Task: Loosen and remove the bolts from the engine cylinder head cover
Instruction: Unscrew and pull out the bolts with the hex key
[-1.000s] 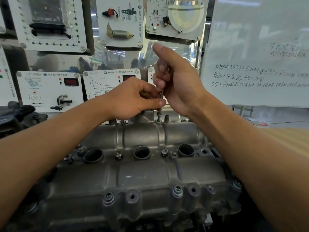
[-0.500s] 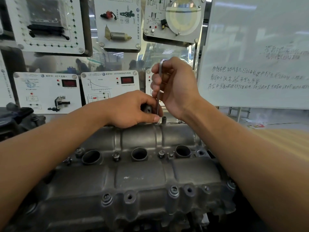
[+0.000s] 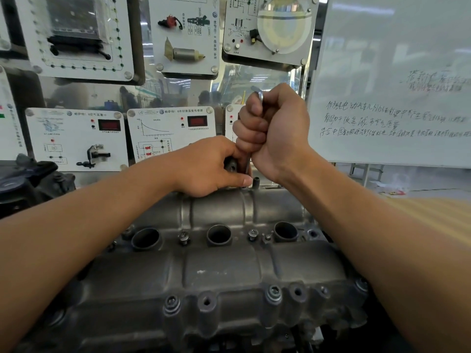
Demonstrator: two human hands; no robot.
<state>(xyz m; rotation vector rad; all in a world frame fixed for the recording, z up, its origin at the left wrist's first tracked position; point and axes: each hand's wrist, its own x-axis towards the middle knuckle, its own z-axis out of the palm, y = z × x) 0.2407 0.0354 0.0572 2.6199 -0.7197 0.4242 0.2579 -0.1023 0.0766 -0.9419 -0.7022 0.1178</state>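
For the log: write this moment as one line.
right hand grips wrench | left hand holds its lower end | cover in place

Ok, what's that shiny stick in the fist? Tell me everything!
It is a thin, silvery metal key, nearly upright. The right hand grips its middle in a fist, so only its bent top and lower shaft show. The left hand pinches near its lower end, at the far edge of the grey cylinder head cover.

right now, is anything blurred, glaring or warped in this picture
Head view: the grey cast-metal cylinder head cover and the right hand gripping the thin metal tool are sharp; head view: the pale wooden surface is smeared into streaks and the white whiteboard reads soft; head view: edges bow from the wide lens, and the glossy wall panel mirrors ceiling lights.
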